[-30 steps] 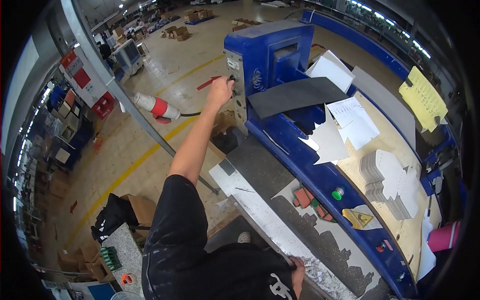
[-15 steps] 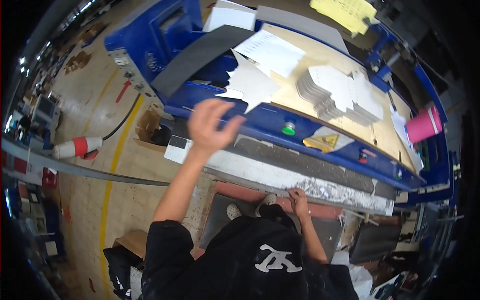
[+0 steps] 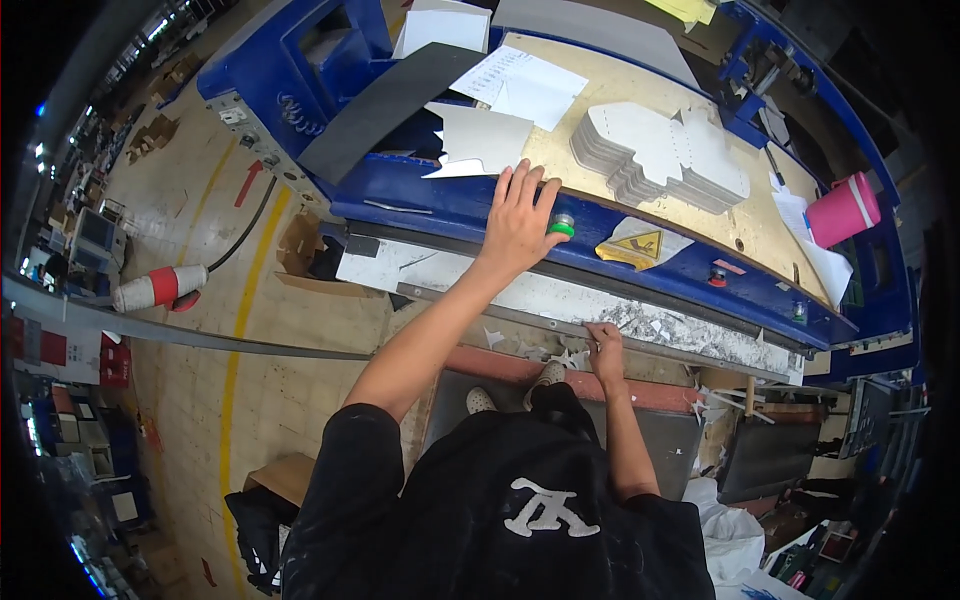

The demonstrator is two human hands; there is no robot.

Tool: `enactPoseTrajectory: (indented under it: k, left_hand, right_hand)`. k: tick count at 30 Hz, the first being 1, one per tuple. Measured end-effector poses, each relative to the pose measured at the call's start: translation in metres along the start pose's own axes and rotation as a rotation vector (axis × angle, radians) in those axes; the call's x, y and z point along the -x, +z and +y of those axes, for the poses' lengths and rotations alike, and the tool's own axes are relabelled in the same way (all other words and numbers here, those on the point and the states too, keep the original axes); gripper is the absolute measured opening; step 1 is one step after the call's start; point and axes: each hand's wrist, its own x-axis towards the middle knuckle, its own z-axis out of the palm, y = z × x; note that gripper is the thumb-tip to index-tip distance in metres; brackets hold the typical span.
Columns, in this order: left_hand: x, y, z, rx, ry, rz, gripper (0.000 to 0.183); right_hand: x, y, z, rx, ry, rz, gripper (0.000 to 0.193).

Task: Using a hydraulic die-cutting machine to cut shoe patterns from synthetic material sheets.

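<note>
Up front, one left hand beside one green button.

The left hand has dropped from mid-air onto the machine's blue front, beside the green button.

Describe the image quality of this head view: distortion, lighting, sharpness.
Head view: strong fisheye, so the blue machine edge bows and the corners go black; even, soft overhead light, no harsh glare; left hand by the green button and right hand look sharp.

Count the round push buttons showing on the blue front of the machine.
3: a green button by the left hand, a red button further right, another green button near the right end. Others may be hidden.
</note>
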Motion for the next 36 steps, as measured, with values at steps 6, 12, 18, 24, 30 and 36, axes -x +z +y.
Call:
enactPoseTrajectory:
  k: [6,12,18,24,30,36]
  left_hand:
    - [-0.002,-0.006,0.004,0.036,-0.043,-0.091,0.09]
    - [-0.006,-0.02,0.011,0.018,-0.09,-0.179,0.09]
    - [-0.007,-0.029,0.018,0.006,-0.114,-0.218,0.087]
    - [-0.009,-0.033,0.024,-0.043,-0.117,-0.242,0.081]
    - [-0.022,-0.03,0.024,-0.092,-0.101,-0.193,0.062]
    - [-0.026,-0.034,0.015,-0.116,-0.07,-0.19,0.058]
  right_hand:
    - [-0.007,-0.011,-0.017,0.049,0.033,0.033,0.05]
    - [-0.009,-0.019,-0.032,0.034,0.093,0.019,0.044]
    - [-0.011,-0.025,-0.037,0.051,0.14,-0.022,0.045]
    - [-0.023,-0.028,-0.028,0.138,0.187,-0.191,0.044]
    - [-0.029,-0.018,-0.017,0.201,0.125,-0.083,0.04]
    - [-0.022,-0.012,-0.016,0.202,0.005,0.0,0.034]
